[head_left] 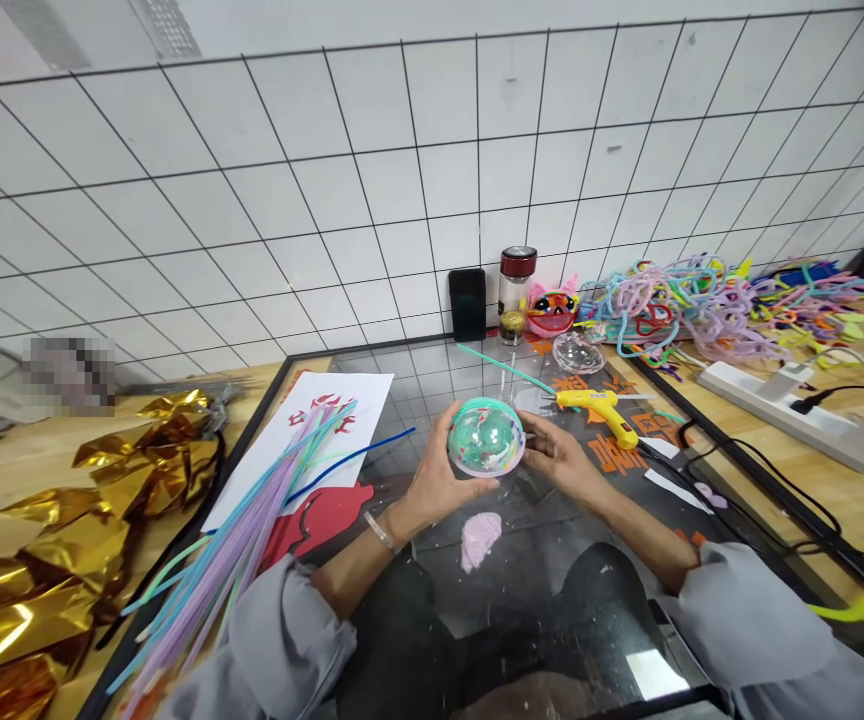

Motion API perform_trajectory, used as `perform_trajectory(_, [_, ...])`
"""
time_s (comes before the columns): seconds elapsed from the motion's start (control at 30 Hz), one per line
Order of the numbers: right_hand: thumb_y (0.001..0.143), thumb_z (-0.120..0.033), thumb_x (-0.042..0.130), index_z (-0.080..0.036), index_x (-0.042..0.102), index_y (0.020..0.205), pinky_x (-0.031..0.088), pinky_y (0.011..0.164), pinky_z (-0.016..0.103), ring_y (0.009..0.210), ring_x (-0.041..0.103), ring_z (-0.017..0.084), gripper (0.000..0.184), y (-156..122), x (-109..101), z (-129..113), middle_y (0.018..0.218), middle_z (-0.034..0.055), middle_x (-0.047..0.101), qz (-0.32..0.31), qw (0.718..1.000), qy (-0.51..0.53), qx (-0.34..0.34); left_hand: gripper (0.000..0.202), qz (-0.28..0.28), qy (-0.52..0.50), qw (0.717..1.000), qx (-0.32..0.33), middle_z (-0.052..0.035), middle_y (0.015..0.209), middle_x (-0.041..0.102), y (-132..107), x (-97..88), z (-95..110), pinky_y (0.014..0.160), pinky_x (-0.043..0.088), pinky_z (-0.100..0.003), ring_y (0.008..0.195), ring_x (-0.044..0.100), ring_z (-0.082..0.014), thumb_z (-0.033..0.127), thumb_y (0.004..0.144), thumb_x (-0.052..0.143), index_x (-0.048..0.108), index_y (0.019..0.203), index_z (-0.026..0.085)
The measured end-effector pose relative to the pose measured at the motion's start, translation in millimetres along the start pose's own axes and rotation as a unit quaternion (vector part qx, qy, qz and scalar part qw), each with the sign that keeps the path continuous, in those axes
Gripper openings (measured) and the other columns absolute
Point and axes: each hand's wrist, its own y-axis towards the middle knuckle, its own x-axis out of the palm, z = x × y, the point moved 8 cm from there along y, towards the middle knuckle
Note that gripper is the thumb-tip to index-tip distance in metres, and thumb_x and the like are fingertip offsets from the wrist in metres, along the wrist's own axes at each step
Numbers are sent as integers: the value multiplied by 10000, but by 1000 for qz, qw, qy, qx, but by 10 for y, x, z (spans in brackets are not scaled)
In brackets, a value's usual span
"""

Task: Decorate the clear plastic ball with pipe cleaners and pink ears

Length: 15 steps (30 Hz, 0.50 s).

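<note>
Support the clear dome (486, 440) lightly and evenly: your left hand (436, 471) curls around one side while your right hand (556, 460), half-curled, braces the other.

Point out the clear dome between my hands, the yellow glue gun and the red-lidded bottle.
Clear dome (486, 442): head view, on its glossy curved surface.
Yellow glue gun (600, 403): head view, on its body.
Red-lidded bottle (514, 293): head view, on its transparent side below the lid.
</note>
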Motion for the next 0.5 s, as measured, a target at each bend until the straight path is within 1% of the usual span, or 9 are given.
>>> perform_trajectory(0.13, [769, -336, 717, -266, 591, 1354, 584, 852, 377, 948, 713, 211, 603, -4, -23, 21, 1277, 98, 684, 0, 1000, -7, 1, 1171, -4, 10, 1000, 13, -171, 1558, 345, -16, 5, 15, 1224, 279, -589, 1477, 339, -394, 478, 572, 908, 253, 1520, 269])
perform_trajectory(0.27, [756, -281, 687, -256, 594, 1344, 581, 835, 377, 915, 710, 210, 596, -19, -38, 33, 1284, 101, 680, 0, 1000, -19, 8, 1191, -30, 18, 999, 28, -181, 1589, 290, -37, 33, 63, 1236, 249, -601, 1505, 280, -404, 519, 574, 900, 233, 1527, 266])
perform_trajectory(0.4, [739, -245, 675, -245, 607, 1326, 576, 828, 383, 908, 709, 218, 591, -35, -30, 20, 1243, 99, 705, -2, 1000, -17, 11, 1225, -55, 20, 997, 46, -194, 1609, 249, -63, 42, 116, 1249, 201, -614, 1532, 206, -412, 545, 546, 907, 236, 1530, 258])
perform_trajectory(0.43, [737, -239, 675, -247, 613, 1318, 576, 832, 385, 914, 711, 220, 584, -38, -25, 17, 1234, 96, 710, -3, 1000, -16, 12, 1219, -59, 18, 997, 45, -194, 1606, 256, -69, 40, 119, 1248, 205, -614, 1531, 210, -411, 540, 551, 906, 239, 1531, 256])
perform_trajectory(0.5, [739, -235, 678, -254, 629, 1300, 574, 862, 391, 945, 714, 224, 563, -43, -15, 7, 1238, 90, 712, -6, 1000, -10, 9, 1183, -63, 16, 997, 34, -189, 1589, 294, -79, 35, 108, 1239, 238, -609, 1512, 263, -404, 512, 583, 899, 243, 1533, 253])
